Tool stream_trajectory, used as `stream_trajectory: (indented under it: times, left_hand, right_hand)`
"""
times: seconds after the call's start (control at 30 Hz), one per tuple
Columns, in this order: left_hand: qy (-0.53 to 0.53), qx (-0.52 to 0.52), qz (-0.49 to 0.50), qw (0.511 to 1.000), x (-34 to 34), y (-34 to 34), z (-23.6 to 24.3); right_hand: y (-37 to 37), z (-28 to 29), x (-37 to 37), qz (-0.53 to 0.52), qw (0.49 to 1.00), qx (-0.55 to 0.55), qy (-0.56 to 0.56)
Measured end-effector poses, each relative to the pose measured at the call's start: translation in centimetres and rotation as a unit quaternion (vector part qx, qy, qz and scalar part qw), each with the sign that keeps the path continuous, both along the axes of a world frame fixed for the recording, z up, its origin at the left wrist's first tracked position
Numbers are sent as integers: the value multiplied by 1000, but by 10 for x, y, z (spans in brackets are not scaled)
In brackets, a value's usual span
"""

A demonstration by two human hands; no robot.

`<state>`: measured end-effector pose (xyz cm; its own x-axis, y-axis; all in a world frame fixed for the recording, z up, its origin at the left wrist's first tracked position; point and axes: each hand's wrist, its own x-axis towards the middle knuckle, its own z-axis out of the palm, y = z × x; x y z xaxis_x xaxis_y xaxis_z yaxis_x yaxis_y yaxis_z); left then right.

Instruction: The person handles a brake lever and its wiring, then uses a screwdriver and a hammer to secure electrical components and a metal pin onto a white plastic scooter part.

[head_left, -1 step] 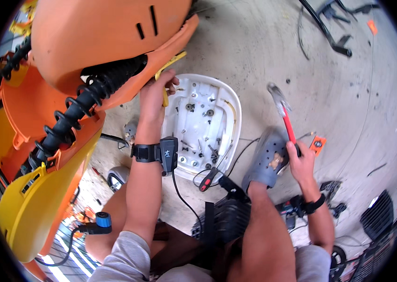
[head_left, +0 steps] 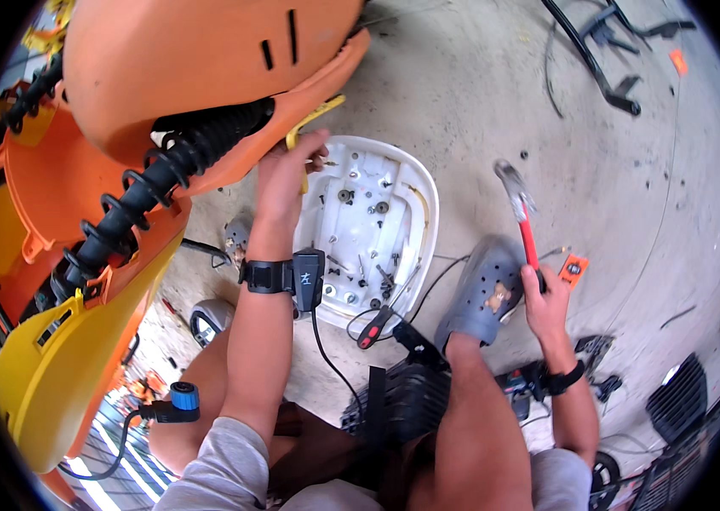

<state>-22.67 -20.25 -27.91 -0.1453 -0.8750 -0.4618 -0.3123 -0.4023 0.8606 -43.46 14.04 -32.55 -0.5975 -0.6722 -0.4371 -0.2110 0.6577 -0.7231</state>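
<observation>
My right hand point(head_left: 550, 300) grips a claw hammer point(head_left: 525, 226) by its red and black handle, the metal head raised away from me. At the edge of a large orange body panel point(head_left: 198, 72), my left hand point(head_left: 296, 168) has its fingers curled around a bent yellow bar-like piece point(head_left: 315, 121). That piece shows above and below the fingers; its exact kind cannot be made out. Just right of the left hand lies a white tray-like shell point(head_left: 430, 204) with screws, bolts and washers in it. A screwdriver point(head_left: 374, 329) with a black and red handle rests across its near edge.
A black coil-spring shock absorber point(head_left: 143, 198) and a yellow panel point(head_left: 45, 375) stand at the left. My grey clog point(head_left: 483, 285) is beside the shell, near an orange-labelled object point(head_left: 573, 270). A black metal frame point(head_left: 594, 55) lies far right, and a power tool point(head_left: 520, 379) lies near my right wrist.
The view has shifted very slightly, and the hammer head sits a little lower and farther right. Both hands keep the same holds.
</observation>
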Motion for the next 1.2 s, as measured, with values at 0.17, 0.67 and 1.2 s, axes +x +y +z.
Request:
stream_trajectory:
  times: [0.17, 0.67, 1.2]
  left_hand:
    - [119, 191, 54, 973, 7, -2, 4]
    - [10, 159, 100, 982, -10, 1, 15]
    - [-61, -240, 146, 958, -1, -2, -101]
  right_hand:
    - [19, -4, 4, -54, 995, 10, -87]
    - [36, 4, 21, -71, 993, 47, -82]
    - [40, 8, 6, -54, 998, 4, -20]
